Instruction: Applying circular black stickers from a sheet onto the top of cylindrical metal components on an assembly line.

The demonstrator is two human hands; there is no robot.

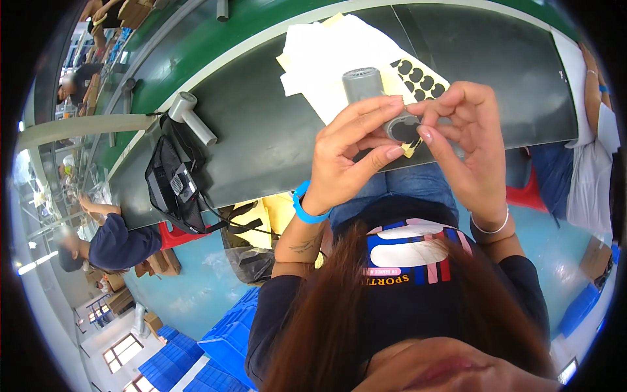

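Observation:
Between thumb and fingers, my left hand (353,140) grips a grey round part (390,128) with a dark face. My right hand (467,137) pinches the edge of a black round sticker (406,130) lying against that face. A small yellow scrap (410,149) hangs just below. Behind my left fingers a grey hair dryer (363,83) shows its slotted end; whether the round part belongs to it is hidden. Beyond my right hand is a sheet of black round stickers (424,85), partly covered by my fingers.
White and pale yellow paper sheets (320,52) lie on the dark bench (261,130). Another grey hair dryer (192,117) rests at left, beside a black bag (173,176). A co-worker in dark clothes (121,242) sits at left; another person's arm (591,91) shows at far right.

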